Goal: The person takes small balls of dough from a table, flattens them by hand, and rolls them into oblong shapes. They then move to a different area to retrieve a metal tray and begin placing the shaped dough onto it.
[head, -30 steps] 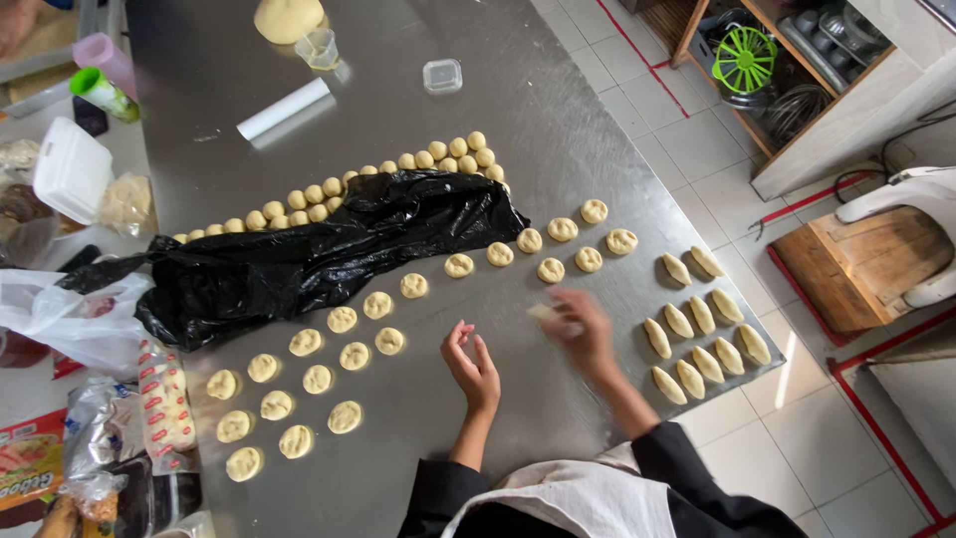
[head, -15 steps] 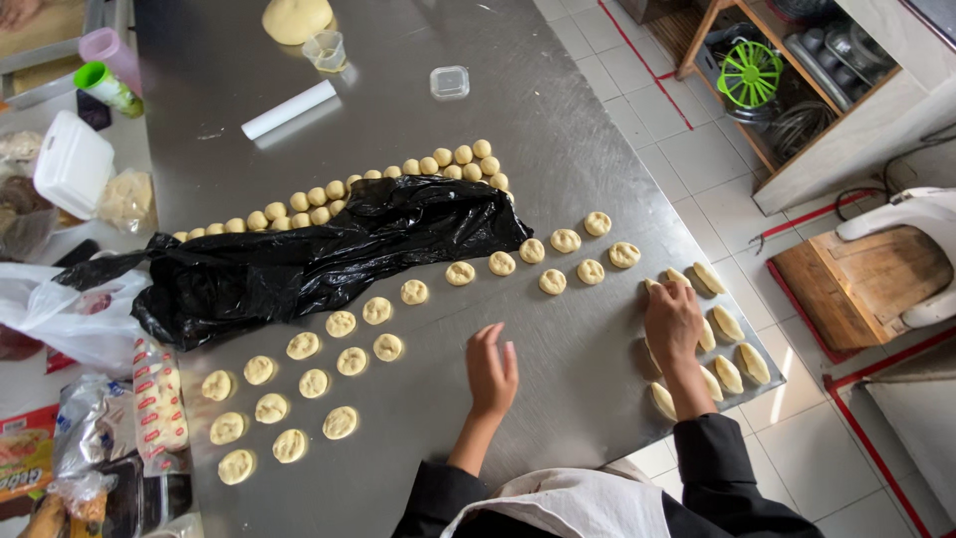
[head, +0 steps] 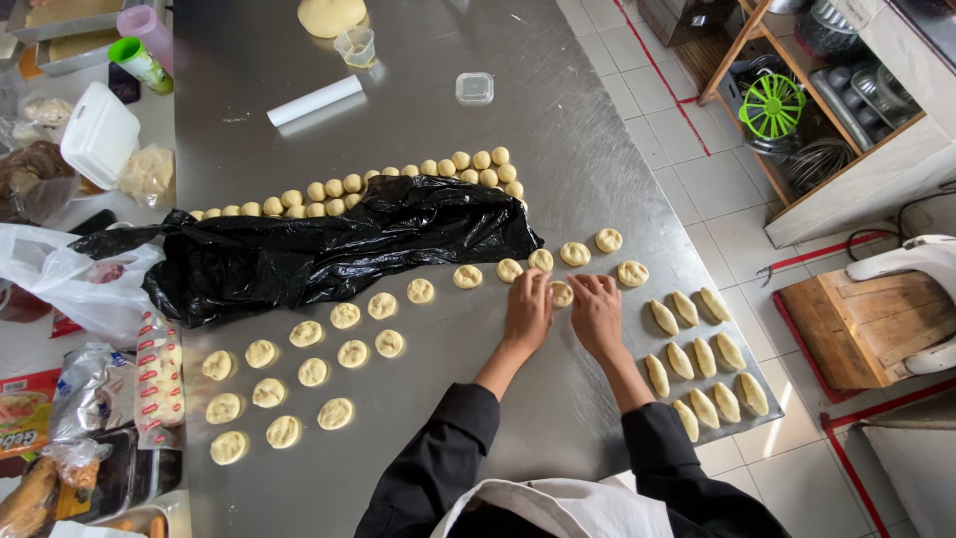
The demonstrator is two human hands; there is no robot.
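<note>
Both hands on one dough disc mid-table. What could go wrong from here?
1. The left hand and right hand crowd the flattened pale dough disc; a neighbouring disc may get dented.
2. The folded oval dough pieces lie near the steel table edge; a sleeve might knock them off.

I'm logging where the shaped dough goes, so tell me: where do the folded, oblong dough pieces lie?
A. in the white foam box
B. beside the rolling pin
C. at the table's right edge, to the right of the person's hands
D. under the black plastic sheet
C: the folded oblong pieces lie in rows at the right edge of the steel table, just right of the right hand and left hand.
</note>
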